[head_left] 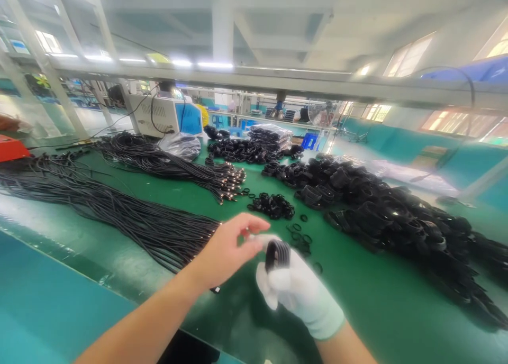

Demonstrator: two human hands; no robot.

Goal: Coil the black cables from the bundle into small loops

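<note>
Coiled black cable bundle [277, 253], a tight oval of glossy rubbery loops, stands upright in the right hand [296, 290], which wears a smooth white fabric glove and is closed around the coil's lower part, just above the near edge of the green bench [222, 205]. The bare left hand [230, 250] sits just beside the coil on its left, thumb and forefinger pinched together near the coil's top; whether they grip something small there is too blurred to tell.

Just beyond the two hands, a scatter of small black rubber rings [299, 237] lies flat on the bench, and a little farther back one heap of the same rings [273, 205] is piled together; the rings are too many and too small to count. To the left, two long sheaves of thin, matte black straight cables [119, 210] fan across the bench, the second sheaf [170, 165] ending in shiny metal plug tips. To the right, one long mound of finished black coils [397, 216] runs along the bench toward the near edge, and a smaller mound [246, 149] lies farther back. Behind those sit a crinkled clear plastic bag [180, 144] and one boxy white and blue machine [166, 115]. A red box [11, 148] shows at the far left edge.
</note>
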